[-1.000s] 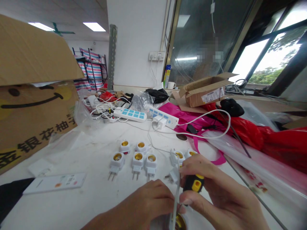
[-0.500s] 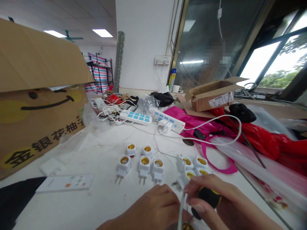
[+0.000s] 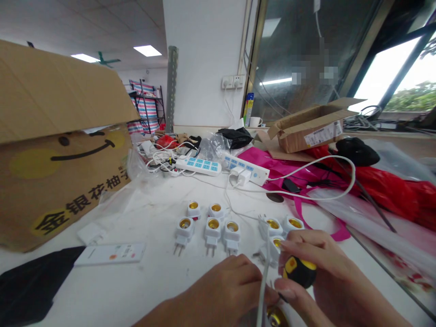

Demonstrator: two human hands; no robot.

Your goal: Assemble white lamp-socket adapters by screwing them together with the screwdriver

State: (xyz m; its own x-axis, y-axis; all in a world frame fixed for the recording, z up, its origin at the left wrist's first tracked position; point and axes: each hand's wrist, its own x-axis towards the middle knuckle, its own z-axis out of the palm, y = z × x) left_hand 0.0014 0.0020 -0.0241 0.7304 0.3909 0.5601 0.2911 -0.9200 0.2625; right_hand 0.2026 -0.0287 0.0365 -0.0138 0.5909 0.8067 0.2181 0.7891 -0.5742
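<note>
My right hand (image 3: 316,268) is closed around the black and yellow handle of a screwdriver (image 3: 299,271). Its lower end points down towards a white lamp socket with a gold screw shell (image 3: 277,315) at the bottom edge of the view. My left hand (image 3: 231,286) is curled at that socket, fingers bent against its side; most of its grip is hidden. A white cable (image 3: 264,286) runs upright in front of both hands. Just beyond my right hand stands a group of similar lamp sockets (image 3: 273,224), partly covered by my fingers.
More plug-in lamp sockets (image 3: 213,224) stand mid-table. Two power strips (image 3: 198,165) and tangled cables lie behind them. A large cardboard box (image 3: 68,177) fills the left, near a white flat box (image 3: 111,253) and black cloth (image 3: 37,286). Pink and red bags (image 3: 388,200) lie right.
The screwdriver handle has turned in my right hand, so its yellow part now faces me. The whole scene has shifted slightly right in view as my head moved.
</note>
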